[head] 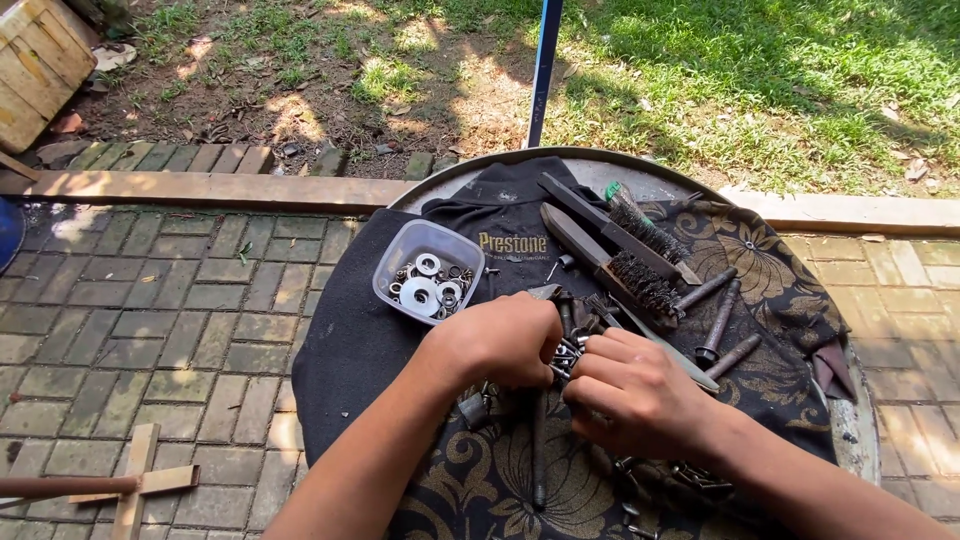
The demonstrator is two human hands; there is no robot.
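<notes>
1. Small metal fasteners (566, 352) sit clustered at mid-table, between both hands.
2. Left hand (497, 340) and right hand (632, 392) meet, fingers closed on them.
3. Likely rigid, light, slippery; pinch each piece by its shank.

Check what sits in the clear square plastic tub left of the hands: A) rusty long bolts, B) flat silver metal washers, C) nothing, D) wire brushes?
B: the clear square plastic tub holds flat silver metal washers, while the rusty long bolts and the wire brushes lie outside it on the patterned dark cloth.
</notes>
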